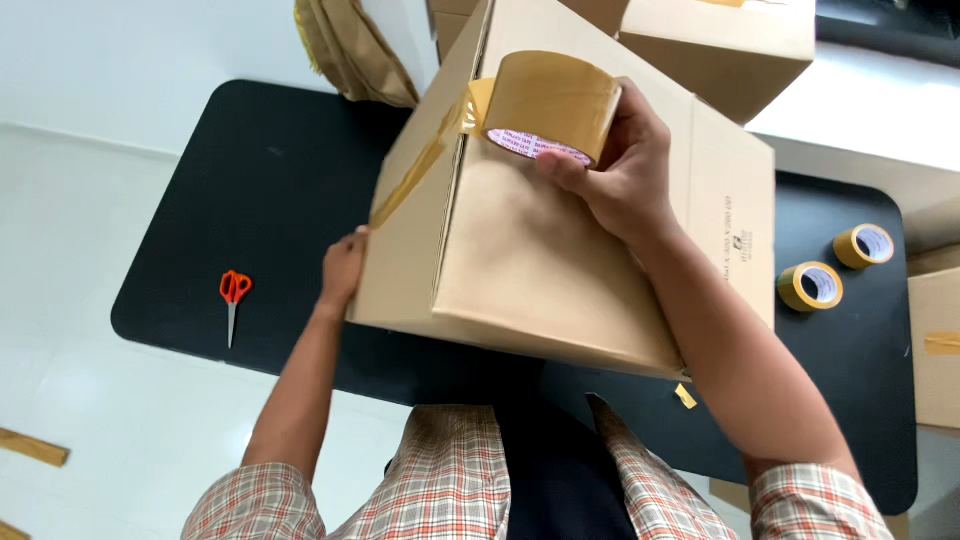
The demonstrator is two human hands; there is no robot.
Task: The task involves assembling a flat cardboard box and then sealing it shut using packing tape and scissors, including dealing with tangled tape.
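Lighting was bright and even, pretty soft overall. The white floor (90,400) looked nearly blown out, and so did the top right corner. The black table (270,180) had a faint sheen near its left edge. Only weak shadows. Focus was mostly sharp, with wide-angle stretch toward the edges.

Right hand (615,175) around brown tape roll (552,105) atop cardboard box (520,250); left hand (343,268) at its side; black table (270,190) beneath

Single head-worn view, looking steeply down from above the chest, close over the large brown cardboard box (560,230) on the black rounded surface (270,200). Facing forward across the surface toward more cardboard boxes (720,40); pale floor (100,400) at left.
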